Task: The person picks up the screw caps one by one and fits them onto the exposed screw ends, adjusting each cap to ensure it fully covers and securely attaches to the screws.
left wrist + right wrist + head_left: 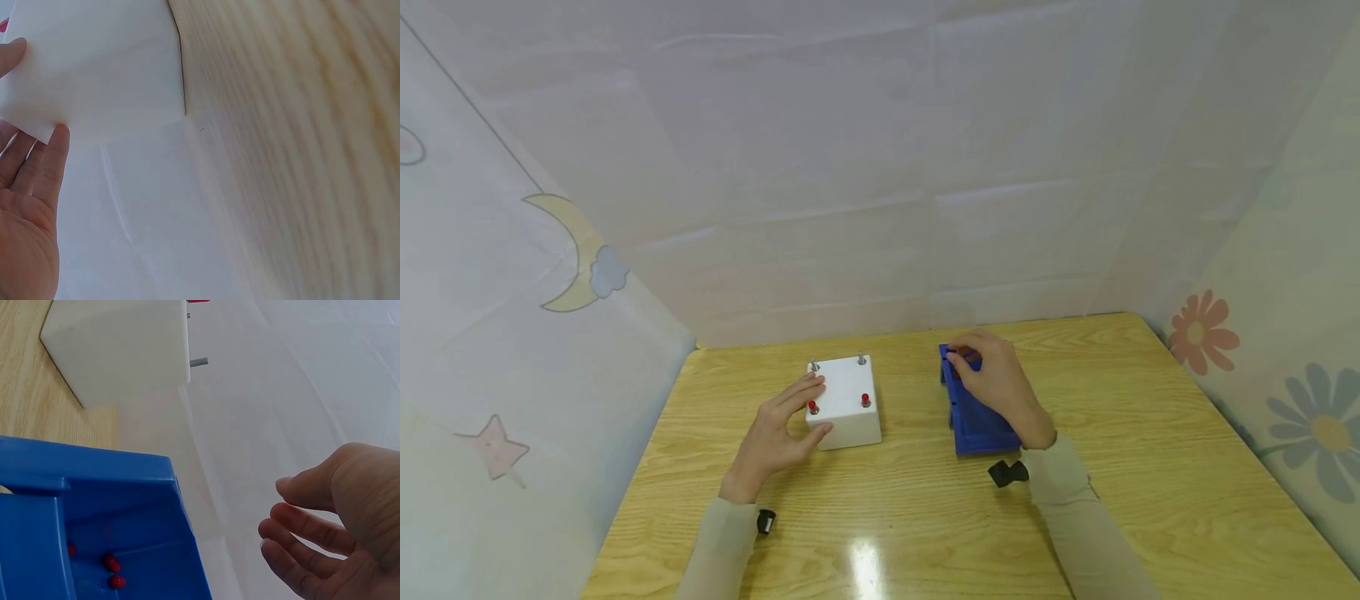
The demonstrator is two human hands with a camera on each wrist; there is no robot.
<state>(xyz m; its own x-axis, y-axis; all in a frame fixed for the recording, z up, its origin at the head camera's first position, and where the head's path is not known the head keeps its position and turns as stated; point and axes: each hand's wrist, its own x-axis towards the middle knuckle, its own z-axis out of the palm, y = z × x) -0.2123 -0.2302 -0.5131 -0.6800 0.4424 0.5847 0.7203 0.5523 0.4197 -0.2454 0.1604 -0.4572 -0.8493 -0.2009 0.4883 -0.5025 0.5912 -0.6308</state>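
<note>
A white block [844,392] stands on the table with upright threaded bolts on top; the front two carry red caps [866,400], the back two are bare metal. My left hand [772,433] holds the block at its left front corner, with the thumb at the front and the fingers at the left side. My right hand [997,379] is over the far end of a blue tray [981,421], its fingers loosely bent. In the right wrist view, thumb and fingertips are apart with nothing visible between them. Small red pieces [117,582] lie inside the tray.
The wood-grain table [910,517] runs back to a pale curtain [820,192]. Printed side curtains flank it at left and right. A dark strap piece [1008,473] shows by my right cuff, another [766,522] by my left.
</note>
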